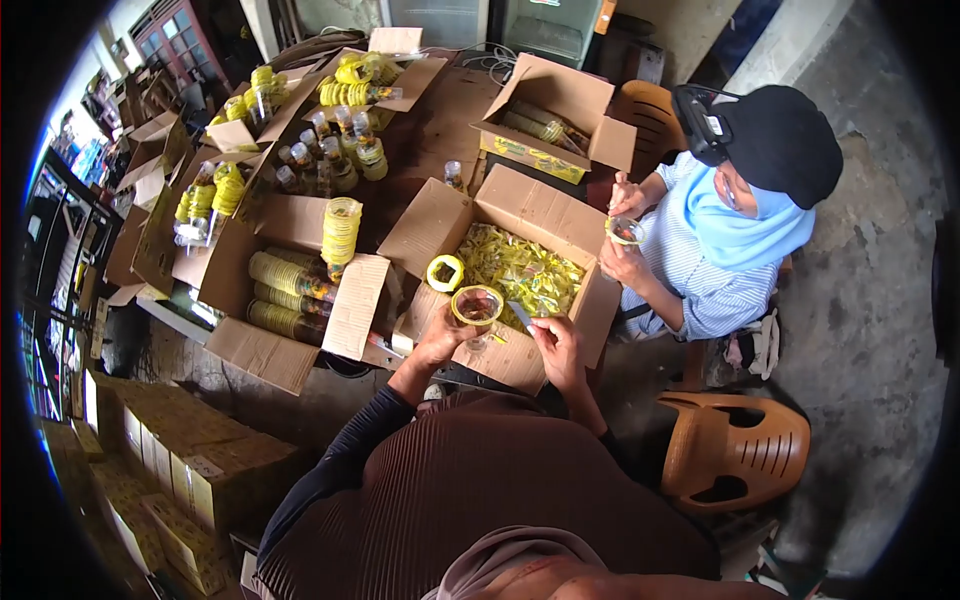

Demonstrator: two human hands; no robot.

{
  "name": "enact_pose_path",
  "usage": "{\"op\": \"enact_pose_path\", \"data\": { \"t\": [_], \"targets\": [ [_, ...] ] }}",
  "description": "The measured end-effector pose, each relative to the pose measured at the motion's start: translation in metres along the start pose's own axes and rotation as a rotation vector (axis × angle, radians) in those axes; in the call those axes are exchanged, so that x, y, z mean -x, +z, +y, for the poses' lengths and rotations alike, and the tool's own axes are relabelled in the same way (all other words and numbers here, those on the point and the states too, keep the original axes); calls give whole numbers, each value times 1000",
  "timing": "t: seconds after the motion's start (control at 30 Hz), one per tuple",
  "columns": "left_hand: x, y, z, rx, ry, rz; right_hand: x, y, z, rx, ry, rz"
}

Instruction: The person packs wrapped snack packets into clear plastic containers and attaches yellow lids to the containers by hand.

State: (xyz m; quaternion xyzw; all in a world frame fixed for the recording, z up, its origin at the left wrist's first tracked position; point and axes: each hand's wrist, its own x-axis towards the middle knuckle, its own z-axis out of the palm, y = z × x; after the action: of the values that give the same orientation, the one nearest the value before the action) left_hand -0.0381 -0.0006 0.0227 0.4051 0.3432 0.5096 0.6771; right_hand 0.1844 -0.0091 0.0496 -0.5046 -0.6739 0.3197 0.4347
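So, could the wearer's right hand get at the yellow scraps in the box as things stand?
Likely yes: the right hand is close to the box, whose top is open over the yellow scraps, though the hand holds a flat tool.

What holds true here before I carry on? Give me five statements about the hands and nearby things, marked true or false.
1. The left hand holds a yellow-rimmed cup. True.
2. The right hand holds scissors. False: the right hand holds a flat grey tool.
3. Yellow scraps lie in the open carton just beyond the hands. True.
4. The co-worker is empty-handed. False: the co-worker holds another cup.
5. The orange chair near the person stands on the right. True.
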Motion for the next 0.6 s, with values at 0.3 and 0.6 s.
{"op": "enact_pose_path", "data": {
  "t": [0.3,0.6],
  "targets": [
    [12,-12,-6,-97,97,131,-6,8,23,52,-136,-46],
    [68,-16,-46,-28,328,522,-38,45,37,66,-217,-432]
  ]
}}
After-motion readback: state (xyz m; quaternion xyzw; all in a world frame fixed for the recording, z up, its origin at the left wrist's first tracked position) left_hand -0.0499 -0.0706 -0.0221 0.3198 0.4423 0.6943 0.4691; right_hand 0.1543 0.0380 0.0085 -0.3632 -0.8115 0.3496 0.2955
